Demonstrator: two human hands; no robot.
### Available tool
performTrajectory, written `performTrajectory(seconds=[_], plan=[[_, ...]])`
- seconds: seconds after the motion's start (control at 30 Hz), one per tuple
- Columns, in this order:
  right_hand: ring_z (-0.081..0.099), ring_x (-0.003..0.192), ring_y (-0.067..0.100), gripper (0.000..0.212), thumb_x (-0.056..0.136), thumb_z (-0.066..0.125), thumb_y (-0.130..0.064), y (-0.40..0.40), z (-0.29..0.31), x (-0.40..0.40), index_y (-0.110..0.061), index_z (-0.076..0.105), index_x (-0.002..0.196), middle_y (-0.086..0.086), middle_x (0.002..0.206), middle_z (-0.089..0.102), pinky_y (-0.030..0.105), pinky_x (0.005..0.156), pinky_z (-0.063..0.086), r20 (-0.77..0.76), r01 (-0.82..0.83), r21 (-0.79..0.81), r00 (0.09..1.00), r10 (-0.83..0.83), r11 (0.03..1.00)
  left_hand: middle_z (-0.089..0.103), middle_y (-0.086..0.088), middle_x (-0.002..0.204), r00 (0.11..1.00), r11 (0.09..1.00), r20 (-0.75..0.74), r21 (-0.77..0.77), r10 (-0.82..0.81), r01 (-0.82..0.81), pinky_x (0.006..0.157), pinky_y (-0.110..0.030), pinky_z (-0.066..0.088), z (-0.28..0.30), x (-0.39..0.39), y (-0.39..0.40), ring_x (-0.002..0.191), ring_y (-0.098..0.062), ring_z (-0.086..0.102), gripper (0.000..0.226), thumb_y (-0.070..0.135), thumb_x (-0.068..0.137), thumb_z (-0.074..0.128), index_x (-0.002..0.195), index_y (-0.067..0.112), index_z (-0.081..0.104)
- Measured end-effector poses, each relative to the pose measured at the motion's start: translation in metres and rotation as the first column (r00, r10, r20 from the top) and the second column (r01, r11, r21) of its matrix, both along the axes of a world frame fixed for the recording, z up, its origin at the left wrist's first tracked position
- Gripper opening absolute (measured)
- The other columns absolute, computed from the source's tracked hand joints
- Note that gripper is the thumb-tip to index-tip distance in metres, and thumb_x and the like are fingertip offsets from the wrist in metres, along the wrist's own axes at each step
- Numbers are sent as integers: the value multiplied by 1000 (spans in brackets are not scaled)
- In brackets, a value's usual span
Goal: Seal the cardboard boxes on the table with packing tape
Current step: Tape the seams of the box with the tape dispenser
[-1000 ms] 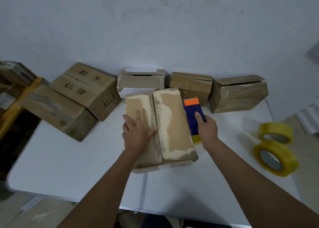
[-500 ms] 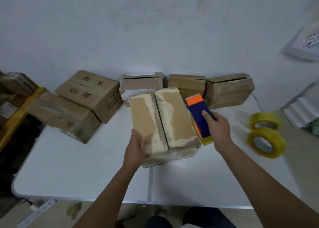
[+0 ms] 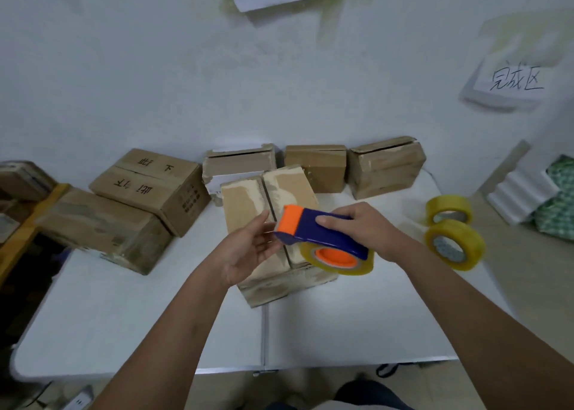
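While the right hand (image 3: 369, 229) grips the light, rigid tape dispenser (image 3: 320, 234), left hand (image 3: 248, 248) fingers spread near its orange tip, probably reaching for the sticky, floppy tape end.

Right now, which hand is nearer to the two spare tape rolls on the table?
Right. The right hand, gripping the tape dispenser, is closest to the spare tape rolls at the table's right edge; the left hand is farther, beyond the dispenser.

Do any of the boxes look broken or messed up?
Yes. The box under the hands has pale, torn patches on top, as if tape was peeled off. The right box by the wall has a lifted, ragged lid. Nothing is spilled.
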State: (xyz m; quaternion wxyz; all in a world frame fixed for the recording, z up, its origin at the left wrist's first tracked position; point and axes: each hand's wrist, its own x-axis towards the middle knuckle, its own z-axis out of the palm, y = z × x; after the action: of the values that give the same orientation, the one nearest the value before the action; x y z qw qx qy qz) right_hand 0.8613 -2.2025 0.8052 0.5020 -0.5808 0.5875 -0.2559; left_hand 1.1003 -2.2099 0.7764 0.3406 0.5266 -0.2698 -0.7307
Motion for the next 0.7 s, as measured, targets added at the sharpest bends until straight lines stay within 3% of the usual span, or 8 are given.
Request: performTrajectory(seconds=[0.2,0.27,0.4,0.53,0.7], plan=[[71,85,13,25,86,66,-49,2,-11,-18,-29,68,101,-8,91,75,24,72,58,-14,-136,29,991,136,990,71,-10,103,997,997,73,72,-6,1,67,-15,56,-13,-16,9,89,-10,65,20,13,98,58,112,3,69],[71,85,11,19,86,66,-49,2,-14,-25,-33,67,96,-10,92,74,23,71,58,-7,-152,31,988,152,988,72,-10,93,996,995,91,102,-19,9,63,-14,55,-19,-23,12,76,-7,65,17,5,99,55,109,0,68],[71,84,10,18,86,66,-50,-2,-17,-37,-35,67,96,-10,92,74,23,71,58,-12,-195,39,981,196,980,69,-9,78,995,994,101,104,12,-23,55,-15,52,-25,-31,14,60,-7,60,14,5,100,53,103,2,66],[71,82,8,35,85,65,-52,-10,-17,-46,-25,70,107,-10,92,74,20,68,55,-34,-237,39,971,238,971,61,-11,79,979,999,201,2,-38,39,54,-16,49,-25,-39,17,62,-10,51,21,11,102,52,91,7,69],[70,85,8,40,86,64,-53,-21,-15,-55,-25,69,114,-11,97,72,20,70,55,-89,-341,63,934,345,938,65,1,67,894,971,438,-239,93,15,58,-16,45,-27,-53,29,58,-6,52,26,5,100,52,77,8,64]])
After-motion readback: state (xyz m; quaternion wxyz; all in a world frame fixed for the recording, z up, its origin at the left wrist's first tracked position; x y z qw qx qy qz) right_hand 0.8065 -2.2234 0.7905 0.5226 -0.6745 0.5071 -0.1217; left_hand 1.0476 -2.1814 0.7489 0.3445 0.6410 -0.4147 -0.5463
